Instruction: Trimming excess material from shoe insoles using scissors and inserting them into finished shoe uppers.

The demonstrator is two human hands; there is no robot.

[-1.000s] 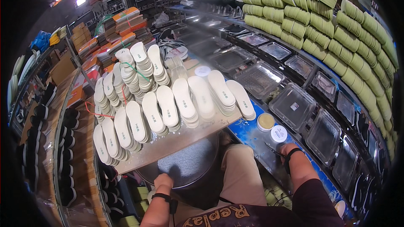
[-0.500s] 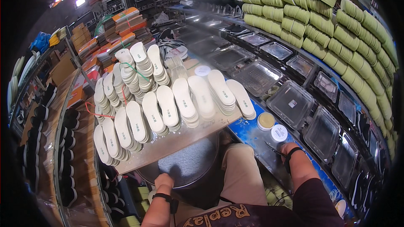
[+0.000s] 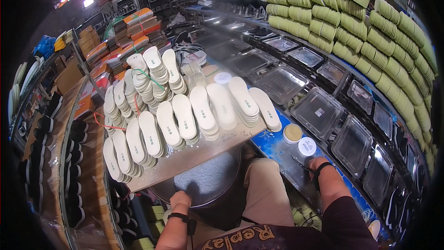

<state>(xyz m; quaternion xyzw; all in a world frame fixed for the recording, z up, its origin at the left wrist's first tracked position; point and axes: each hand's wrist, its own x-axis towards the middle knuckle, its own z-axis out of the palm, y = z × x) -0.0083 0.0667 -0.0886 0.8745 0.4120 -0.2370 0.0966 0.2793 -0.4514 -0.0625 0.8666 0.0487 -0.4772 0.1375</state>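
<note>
My left hand (image 3: 180,199) is closed at the near rim of a round bin (image 3: 212,202) holding whitish material. Whatever its fingers may hold is hidden. My right hand (image 3: 318,163) rests on the blue-topped bench (image 3: 273,144), fingers curled by a thin dark tool-like piece (image 3: 301,163) that I cannot make out clearly. Just beyond it are a round white lid (image 3: 306,146) and an open round tub (image 3: 292,133) with yellowish content. Stacks of cream insoles (image 3: 202,109) with small green print lie in rows on a brown board (image 3: 185,162) in front of me.
Metal trays (image 3: 317,109) line a conveyor on the right. Beyond it, bundles of yellow-green sole-shaped pieces (image 3: 351,32) are piled high. Racks of black shoes (image 3: 76,171) stand at the left. Orange and brown box stacks (image 3: 138,23) rise behind the insoles.
The nearer row of trays has slid slightly away from me, while the farther row has shifted slightly rightward and nearer. My hands and the insole stacks stay in place.
</note>
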